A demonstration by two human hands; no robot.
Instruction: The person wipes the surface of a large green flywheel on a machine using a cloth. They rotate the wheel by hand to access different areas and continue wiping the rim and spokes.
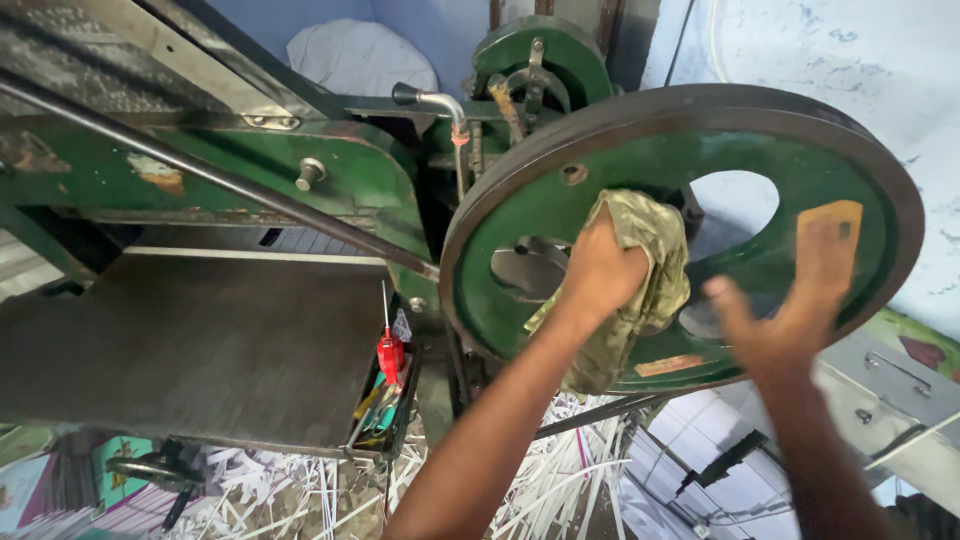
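Observation:
A large green flywheel (640, 160) with a dark rim fills the upper right, mounted on a green machine. My left hand (600, 268) presses a crumpled olive cloth (650, 265) against the wheel's face near its hub. My right hand (800, 295) is blurred, fingers apart, flat against the wheel's right side beside an oval opening (735, 205). It holds nothing.
The machine's dark flat table (190, 340) spreads at left under a slanted steel rod (200, 170). A small tray (385, 410) at the table's edge holds a red-handled screwdriver (389, 345) and other tools. White paper strips (560, 470) litter the floor. A grey metal box (890, 400) sits at right.

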